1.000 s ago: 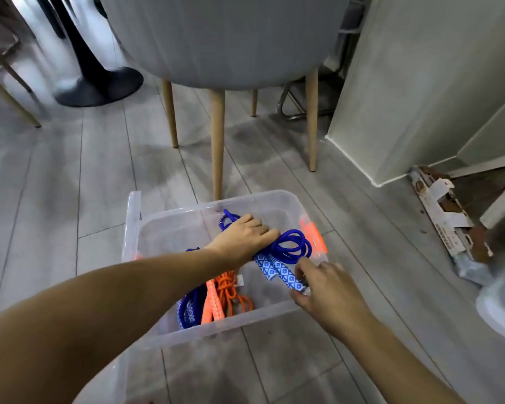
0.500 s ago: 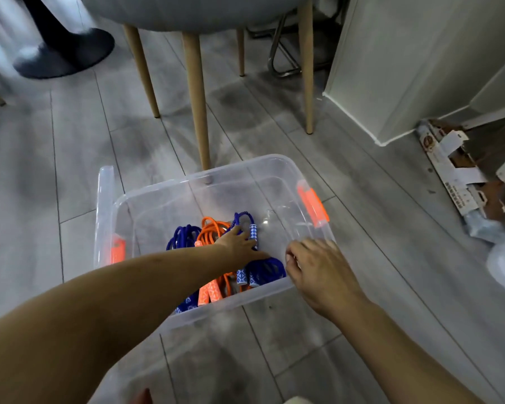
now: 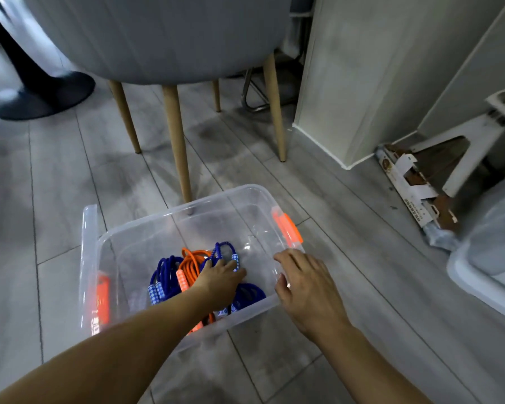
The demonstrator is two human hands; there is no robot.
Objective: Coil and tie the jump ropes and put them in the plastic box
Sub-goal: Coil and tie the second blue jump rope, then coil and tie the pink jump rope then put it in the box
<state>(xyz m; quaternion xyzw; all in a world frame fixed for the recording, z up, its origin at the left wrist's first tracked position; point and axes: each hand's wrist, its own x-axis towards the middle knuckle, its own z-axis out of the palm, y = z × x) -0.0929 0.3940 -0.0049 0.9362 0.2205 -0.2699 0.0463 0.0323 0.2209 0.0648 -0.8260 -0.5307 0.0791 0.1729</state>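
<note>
1. Already coiled, three jump ropes lie bunched together on the bottom of the plastic box (image 3: 216, 196), towards its near wall. A blue rope (image 3: 165, 272) is on the left, an orange rope (image 3: 191, 262) lies in the middle, touching it, and a second blue rope (image 3: 248, 291) is on the right.
2. The left-hand blue rope ends in blue-and-white patterned handles (image 3: 153, 293) that point at the near wall. An orange-and-white handle (image 3: 181, 279) lies just beside them.
3. The left hand (image 3: 220, 277) reaches down into the box and rests flat on the second blue rope. Its fingers are spread and nearly straight, pressing rather than gripping.
4. The right hand (image 3: 303, 282) lies on the box's right rim near the front corner. Its fingers are loosely bent and it grips nothing.
5. The box is clear, with an orange latch (image 3: 286, 228) on its right side and another (image 3: 101, 301) on its left. A clear panel (image 3: 88, 228) stands against the left side.
6. The box sits on a grey plank floor (image 3: 56, 176), its far wall touching one leg (image 3: 177, 144) of a grey chair (image 3: 164, 33).
7. Farther out, a torn cardboard package (image 3: 408, 188) lies by a pale cabinet (image 3: 376, 68) to the right. A white tub (image 3: 484, 272) is cut off by the right edge, and a black round base (image 3: 44, 94) stands at the far left.
</note>
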